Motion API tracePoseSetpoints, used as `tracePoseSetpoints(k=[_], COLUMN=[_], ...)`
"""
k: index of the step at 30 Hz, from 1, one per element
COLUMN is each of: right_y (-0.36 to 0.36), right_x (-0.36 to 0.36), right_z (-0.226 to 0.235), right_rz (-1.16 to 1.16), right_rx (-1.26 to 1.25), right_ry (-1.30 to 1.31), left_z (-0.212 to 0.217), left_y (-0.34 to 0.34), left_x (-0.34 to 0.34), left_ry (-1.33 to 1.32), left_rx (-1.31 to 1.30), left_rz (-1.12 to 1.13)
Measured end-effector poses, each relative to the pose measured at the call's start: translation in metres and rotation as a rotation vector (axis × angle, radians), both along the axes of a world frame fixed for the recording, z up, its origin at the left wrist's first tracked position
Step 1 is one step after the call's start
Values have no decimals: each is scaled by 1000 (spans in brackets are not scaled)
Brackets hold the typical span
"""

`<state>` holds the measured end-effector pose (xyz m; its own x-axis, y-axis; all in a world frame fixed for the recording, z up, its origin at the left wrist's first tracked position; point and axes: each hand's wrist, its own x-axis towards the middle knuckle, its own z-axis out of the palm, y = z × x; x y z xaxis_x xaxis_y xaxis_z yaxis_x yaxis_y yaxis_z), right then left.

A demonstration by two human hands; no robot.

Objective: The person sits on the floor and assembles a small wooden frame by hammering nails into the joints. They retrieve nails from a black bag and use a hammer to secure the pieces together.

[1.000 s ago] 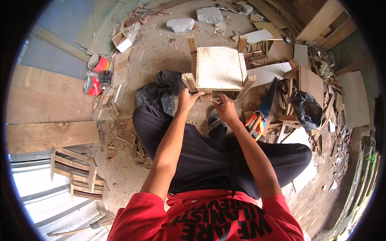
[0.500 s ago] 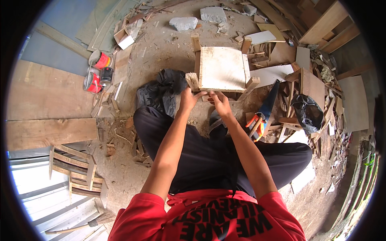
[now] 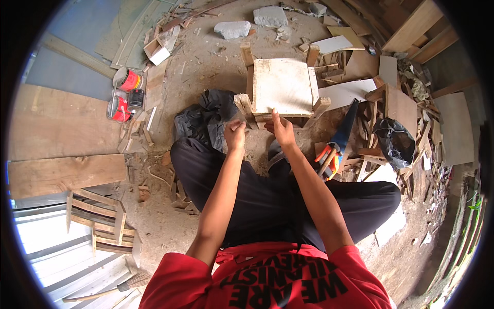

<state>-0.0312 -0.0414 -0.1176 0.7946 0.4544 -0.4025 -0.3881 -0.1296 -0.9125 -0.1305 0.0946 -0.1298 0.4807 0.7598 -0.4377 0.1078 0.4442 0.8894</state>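
Note:
In front of my crossed legs stands a small wooden stool-like piece point(image 3: 284, 85), with a pale flat panel on top and posts at its corners. My right hand point(image 3: 281, 130) is closed on its near edge, thumb on the panel and fingers against the front. Just short of the near left post, my left hand point(image 3: 235, 136) is apart from the wood with its fingers curled. Whatever they may hold is too small to make out. A handsaw point(image 3: 343, 129) with an orange handle leans by my right knee, beside a hammer-like wooden handle point(image 3: 327, 162).
A black plastic bag point(image 3: 200, 121) lies by my left knee. Paint cans point(image 3: 127, 80) stand at the left near wooden boards point(image 3: 62, 121). Scrap wood and another black bag point(image 3: 393, 141) crowd the right. Stone blocks point(image 3: 232, 30) lie at the far side.
My left hand has drawn back from the stool's near edge, toward me and slightly left, its fingers curling in. My right thumb has come up onto the panel.

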Motion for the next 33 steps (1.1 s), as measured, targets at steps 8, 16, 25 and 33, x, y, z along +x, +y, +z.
tracePoseSetpoints(k=[8, 16, 25, 33], right_y=[-2, -93, -205, -212], right_x=[2, 50, 83, 16], right_z=[-2, 3, -45, -94], right_rz=[-28, 361, 378, 374], right_rx=[73, -299, -1084, -1315], right_ry=[57, -143, -224, -193], left_z=[39, 46, 30, 45], left_y=[-21, -19, -21, -24], left_x=[20, 18, 26, 30], left_ry=[-226, -165, -246, -183], left_rx=[-400, -299, -407, -295], left_rz=[-79, -155, -47, -33])
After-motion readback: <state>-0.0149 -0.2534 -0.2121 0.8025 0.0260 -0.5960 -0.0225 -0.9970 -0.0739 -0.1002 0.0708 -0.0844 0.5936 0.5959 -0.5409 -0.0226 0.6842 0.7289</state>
